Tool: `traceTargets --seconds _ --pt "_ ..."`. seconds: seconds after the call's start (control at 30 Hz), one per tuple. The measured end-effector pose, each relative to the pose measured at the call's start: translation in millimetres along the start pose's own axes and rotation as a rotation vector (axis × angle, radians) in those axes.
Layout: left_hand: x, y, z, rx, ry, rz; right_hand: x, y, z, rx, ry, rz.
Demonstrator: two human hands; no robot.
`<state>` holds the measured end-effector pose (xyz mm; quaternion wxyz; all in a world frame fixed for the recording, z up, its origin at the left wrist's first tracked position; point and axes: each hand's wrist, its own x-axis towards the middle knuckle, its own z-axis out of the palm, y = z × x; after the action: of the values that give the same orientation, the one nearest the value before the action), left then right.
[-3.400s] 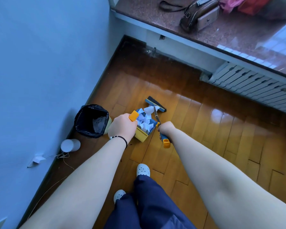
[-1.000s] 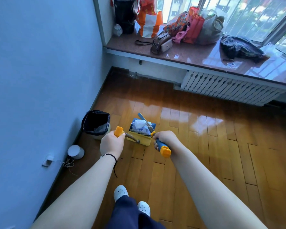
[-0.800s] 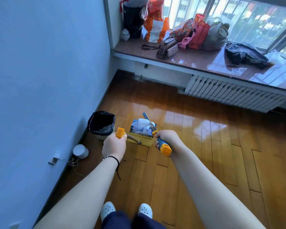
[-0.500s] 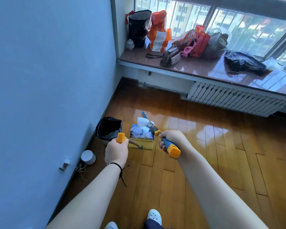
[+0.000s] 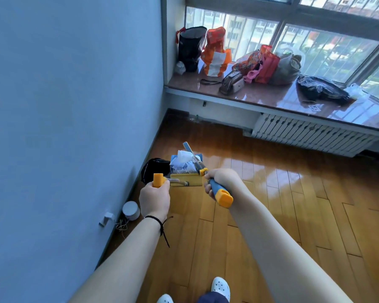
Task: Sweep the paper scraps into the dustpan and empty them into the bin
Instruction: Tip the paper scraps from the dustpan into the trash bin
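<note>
Lifted clear of the floor since a few seconds back: yellow-and-blue long-handled plastic dustpan (image 5: pixel 186 176), now carried level and raised toward the chest, heaped with white and pale-blue paper scraps (image 5: pixel 182 161). Seen from the head camera, with more window and sill in view than half a second ago, so standing taller. Left hand (image 5: pixel 154 201) clenched around the dustpan's orange-capped handle (image 5: pixel 158 180); right hand (image 5: pixel 220 182) gripping the blue-and-orange handle of the small broom (image 5: pixel 219 193), its shaft angled forward across the load, apparently pinning the scraps in place. Black-lined waste bin (image 5: pixel 154 169) against the blue wall (image 5: pixel 74 106), just left of and beyond the dustpan, partly hidden behind it. No scraps visible on the wooden parquet floor (image 5: pixel 271 204). Sweeping judged complete; emptying not yet done. Next likely a short swing left over the bin's mouth and a tip forward. Light paper, so some risk of spill during the carry.
</note>
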<state>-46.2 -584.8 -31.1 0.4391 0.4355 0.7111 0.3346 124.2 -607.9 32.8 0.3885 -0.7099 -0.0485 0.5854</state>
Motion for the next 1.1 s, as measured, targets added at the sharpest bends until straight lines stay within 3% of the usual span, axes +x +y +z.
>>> traceTargets --seconds 0.3,0.8,1.1 --pt "8.9 -16.6 -45.2 -0.104 0.014 -0.014 -23.5 6.6 56.2 -0.053 -0.021 -0.011" --pt "10.3 -56.9 -93.0 -0.428 0.096 -0.257 -74.1 29.0 90.0 -0.256 -0.056 -0.029" --pt "16.8 -82.6 -103.0 -0.665 0.158 -0.407 -92.2 45.0 111.0 -0.31 -0.006 -0.172"
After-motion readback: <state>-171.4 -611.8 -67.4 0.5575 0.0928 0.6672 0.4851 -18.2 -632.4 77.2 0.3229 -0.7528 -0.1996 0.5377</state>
